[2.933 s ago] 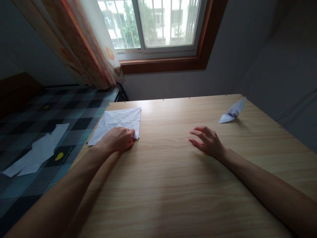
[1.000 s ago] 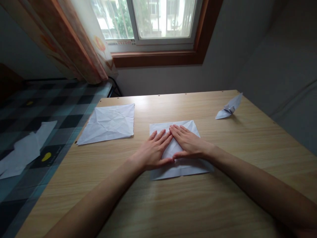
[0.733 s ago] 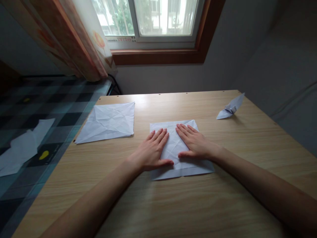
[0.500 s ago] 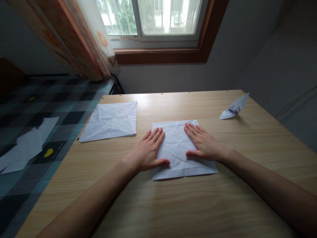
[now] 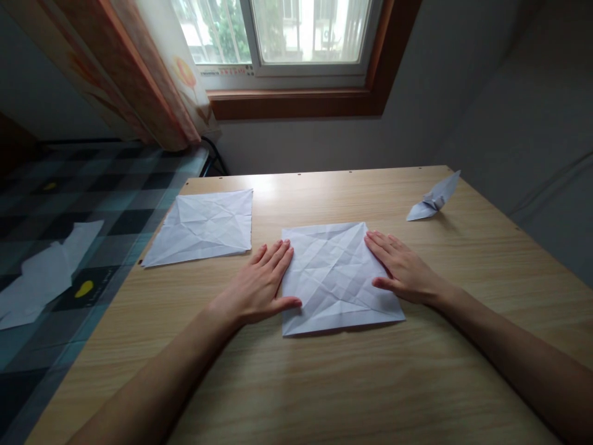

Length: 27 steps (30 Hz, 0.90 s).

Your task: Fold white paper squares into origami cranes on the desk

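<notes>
A creased white sheet of paper (image 5: 336, 278) lies flat on the wooden table (image 5: 324, 395), its fold lines crossing in the middle. My left hand (image 5: 264, 281) rests flat along the sheet's left edge, thumb on the paper and fingers stretched out. At the right edge lies my right hand (image 5: 401, 266), palm down, its fingertips and thumb on the paper. Neither hand grips anything. Farther left is a second creased white sheet (image 5: 208, 222), spread out flat. Toward the back right corner stands a folded paper crane (image 5: 434, 199).
To the left is a bed with a checked cover (image 5: 125, 204), with white paper pieces (image 5: 46, 275) on it. An orange curtain (image 5: 152, 80) hangs beside the window (image 5: 310, 37) behind the table. A grey wall (image 5: 523, 123) rises at the right.
My hands have slid apart, the left one to the left and the right one to the right, from over the sheet to its side edges. More of the sheet's creased middle shows.
</notes>
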Tool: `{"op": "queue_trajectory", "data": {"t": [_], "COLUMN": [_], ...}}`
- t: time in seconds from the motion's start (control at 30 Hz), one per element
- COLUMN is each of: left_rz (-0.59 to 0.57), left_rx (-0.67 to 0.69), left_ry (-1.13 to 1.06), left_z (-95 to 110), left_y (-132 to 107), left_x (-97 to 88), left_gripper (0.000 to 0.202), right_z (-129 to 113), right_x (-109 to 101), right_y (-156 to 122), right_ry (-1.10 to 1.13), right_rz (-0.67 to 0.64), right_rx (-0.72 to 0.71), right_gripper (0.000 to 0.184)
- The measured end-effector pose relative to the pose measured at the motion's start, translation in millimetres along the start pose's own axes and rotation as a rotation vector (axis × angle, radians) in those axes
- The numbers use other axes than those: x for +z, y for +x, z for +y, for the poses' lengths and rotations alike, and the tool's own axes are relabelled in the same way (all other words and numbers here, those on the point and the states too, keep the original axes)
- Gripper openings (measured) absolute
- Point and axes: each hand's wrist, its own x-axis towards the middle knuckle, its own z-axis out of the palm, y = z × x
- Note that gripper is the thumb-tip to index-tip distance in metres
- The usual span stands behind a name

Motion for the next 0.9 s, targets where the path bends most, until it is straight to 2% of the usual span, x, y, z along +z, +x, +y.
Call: {"op": "queue_trajectory", "data": {"t": [0.13,0.23,0.33,0.47,0.57,0.73,0.9], "left_rz": [0.034,0.034,0.005,-0.035,-0.048,-0.091,-0.099], "left_rx": [0.158,0.286,0.333,0.349,0.337,0.322,0.337], "left_ry": [-0.072,-0.159,-0.211,-0.225,-0.215,-0.173,-0.170], "left_z": [-2,1,9,19,22,25,22], "left_y": [-3,-6,-8,-8,-7,-8,-8], "left_x": [-3.9,-7.3,-8.5,-8.5,-10.4,-15.3,-18.6], "left_gripper": [0.105,0.110,0.112,0.110,0.106,0.089,0.079], "right_z": [-1,-11,-26,-40,-46,-52,-48], "right_x": [-8,-12,-14,-15,-19,-27,-30], "right_y": [-4,-7,-7,-8,-11,-13,-13], "right_ry": [0.120,0.163,0.174,0.149,0.127,0.080,0.111], "right_rz": [0.045,0.018,-0.042,-0.153,-0.186,-0.195,-0.197], "right_rx": [-0.121,-0.227,-0.295,-0.301,-0.275,-0.228,-0.243], "right_gripper": [0.109,0.115,0.116,0.113,0.106,0.079,0.068]}}
